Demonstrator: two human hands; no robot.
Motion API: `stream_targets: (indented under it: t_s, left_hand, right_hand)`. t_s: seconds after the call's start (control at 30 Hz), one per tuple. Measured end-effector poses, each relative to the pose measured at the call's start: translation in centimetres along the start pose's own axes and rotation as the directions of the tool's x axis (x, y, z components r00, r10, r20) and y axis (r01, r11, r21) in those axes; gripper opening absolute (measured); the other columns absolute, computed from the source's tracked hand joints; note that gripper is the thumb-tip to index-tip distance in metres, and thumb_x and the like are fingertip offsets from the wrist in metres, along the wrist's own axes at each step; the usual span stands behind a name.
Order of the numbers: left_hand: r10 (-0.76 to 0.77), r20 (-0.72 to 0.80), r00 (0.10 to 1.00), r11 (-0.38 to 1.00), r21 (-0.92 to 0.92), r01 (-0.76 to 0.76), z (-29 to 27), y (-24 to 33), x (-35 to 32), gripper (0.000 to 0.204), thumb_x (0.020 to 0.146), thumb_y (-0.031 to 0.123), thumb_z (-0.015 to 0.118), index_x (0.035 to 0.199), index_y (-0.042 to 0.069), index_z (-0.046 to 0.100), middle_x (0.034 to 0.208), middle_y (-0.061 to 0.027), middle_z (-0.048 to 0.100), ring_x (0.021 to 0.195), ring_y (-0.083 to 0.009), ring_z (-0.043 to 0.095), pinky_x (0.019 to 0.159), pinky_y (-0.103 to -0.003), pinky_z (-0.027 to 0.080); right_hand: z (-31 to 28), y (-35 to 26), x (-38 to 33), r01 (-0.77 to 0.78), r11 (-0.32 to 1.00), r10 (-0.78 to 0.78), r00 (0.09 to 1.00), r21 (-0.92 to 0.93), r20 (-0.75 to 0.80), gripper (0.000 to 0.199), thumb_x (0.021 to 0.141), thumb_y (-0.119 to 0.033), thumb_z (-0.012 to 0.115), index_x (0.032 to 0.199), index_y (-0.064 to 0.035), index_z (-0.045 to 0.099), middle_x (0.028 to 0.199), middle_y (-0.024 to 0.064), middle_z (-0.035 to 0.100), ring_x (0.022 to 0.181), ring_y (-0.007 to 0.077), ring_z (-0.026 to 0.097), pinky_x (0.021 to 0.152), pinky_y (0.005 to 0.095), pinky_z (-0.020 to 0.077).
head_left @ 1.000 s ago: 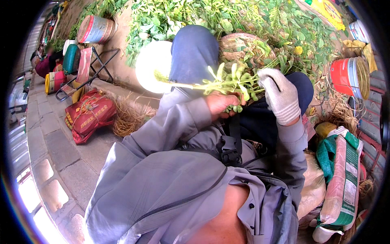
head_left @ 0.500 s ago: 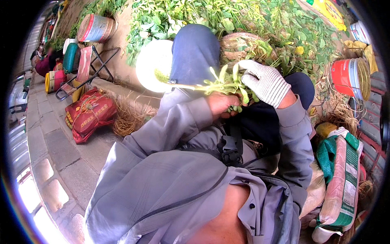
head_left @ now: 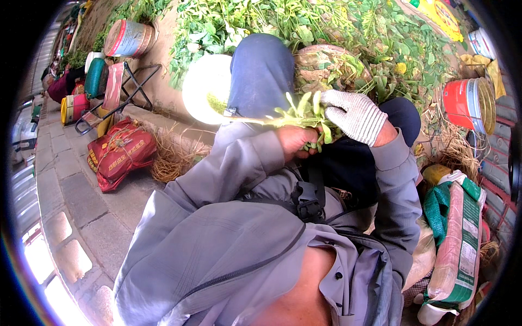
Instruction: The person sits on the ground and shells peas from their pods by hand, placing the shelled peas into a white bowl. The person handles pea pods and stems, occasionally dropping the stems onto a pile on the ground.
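Observation:
My bare left hand (head_left: 296, 140) is closed around a bean plant (head_left: 296, 114) with plump green pods, held over my lap. Its pale stem sticks out to the left, across my knee. In a white knitted glove, my right hand (head_left: 356, 117) bends over the plant's right side, fingers closed at the pods; the fingertips are partly hidden. Beside my left knee stands a white bucket (head_left: 202, 87), with some green inside. A wide heap of pulled green plants (head_left: 244, 22) lies beyond my knees.
A round basket-like container (head_left: 318, 60) is just past my knees. At left are a red bag (head_left: 122, 152), dry roots (head_left: 174, 157), a folding stool (head_left: 141, 89) and a tipped bucket (head_left: 128, 38). A red bucket (head_left: 462, 106) and a pink-and-green package (head_left: 457, 239) are at right.
My gloved right hand has shifted slightly, its fingers drawn a little down beside the pods. The left hand keeps its hold on the plant, nearly still.

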State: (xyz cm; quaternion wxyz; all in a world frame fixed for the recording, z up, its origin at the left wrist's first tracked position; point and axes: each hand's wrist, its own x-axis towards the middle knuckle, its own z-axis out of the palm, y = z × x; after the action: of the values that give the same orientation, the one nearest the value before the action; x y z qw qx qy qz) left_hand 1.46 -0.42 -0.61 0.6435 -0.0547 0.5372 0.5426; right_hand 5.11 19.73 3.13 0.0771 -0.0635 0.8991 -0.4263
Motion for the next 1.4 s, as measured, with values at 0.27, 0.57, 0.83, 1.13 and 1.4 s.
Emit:
stream_targets:
  t_s: [0.27, 0.57, 0.83, 1.13, 1.4]
  left_hand:
    - [-0.03, -0.04, 0.999, 0.993, -0.112, 0.025, 0.6, 0.9, -0.8, 0.024, 0.075, 0.008, 0.06, 0.098, 0.011, 0.063, 0.084, -0.0006, 0.062, 0.067, -0.0111, 0.056, 0.055, -0.024, 0.039]
    - [0.048, 0.117, 0.992, 0.992, -0.119, -0.034, 0.0, 1.3, -0.5, 0.034, 0.07, -0.002, 0.055, 0.101, 0.005, 0.066, 0.085, -0.0041, 0.061, 0.064, -0.0111, 0.055, 0.047, -0.021, 0.033]
    - [0.005, 0.307, 0.952, 0.996, 0.084, -0.033, -0.2, 2.8, -3.1, 0.03, 0.079, 0.004, 0.054, 0.106, 0.002, 0.067, 0.083, -0.0039, 0.062, 0.065, -0.0095, 0.057, 0.046, -0.019, 0.037]
    - [0.17, 0.189, 0.967, 0.955, -0.273, -0.115, -1.3, 2.2, -4.0, 0.027, 0.095, 0.03, 0.056, 0.102, 0.005, 0.059, 0.072, -0.0035, 0.058, 0.055, -0.0121, 0.055, 0.036, -0.021, 0.035]
    - [0.115, 0.114, 0.987, 0.938, -0.34, -0.07, -0.8, 2.2, -3.8, 0.022, 0.091, 0.026, 0.065, 0.103, 0.007, 0.062, 0.084, 0.0015, 0.059, 0.061, -0.0066, 0.052, 0.044, -0.02, 0.034]
  right_hand:
    - [-0.6, -1.2, -0.4, -0.027, 0.994, 0.007, 0.981, -0.101, -0.195, 0.015, 0.087, -0.021, 0.06, 0.099, -0.0125, 0.061, 0.095, 0.0145, 0.062, 0.085, 0.037, 0.062, 0.074, 0.0436, 0.0515]
    - [0.1, -1.5, -2.0, -0.081, 0.995, 0.059, 0.95, -0.062, -0.307, 0.013, 0.085, -0.014, 0.063, 0.096, -0.008, 0.058, 0.087, 0.0161, 0.062, 0.079, 0.0361, 0.063, 0.069, 0.0402, 0.0513]
    - [3.3, -2.1, -2.2, -0.085, 0.964, 0.203, 0.845, 0.251, -0.494, 0.011, 0.088, -0.009, 0.061, 0.098, -0.0044, 0.06, 0.088, 0.0145, 0.065, 0.078, 0.0271, 0.067, 0.071, 0.034, 0.0524]
    - [4.9, -5.3, -3.1, -0.046, 0.99, 0.108, 0.85, 0.132, -0.515, 0.012, 0.088, -0.011, 0.059, 0.1, -0.0067, 0.058, 0.087, 0.0121, 0.065, 0.077, 0.0308, 0.066, 0.067, 0.0375, 0.0537]
    - [8.0, -5.1, -4.0, 0.024, 0.995, 0.033, 0.841, 0.098, -0.54, 0.017, 0.088, -0.009, 0.061, 0.103, -0.0053, 0.054, 0.087, 0.0137, 0.065, 0.068, 0.031, 0.066, 0.063, 0.0373, 0.0533]
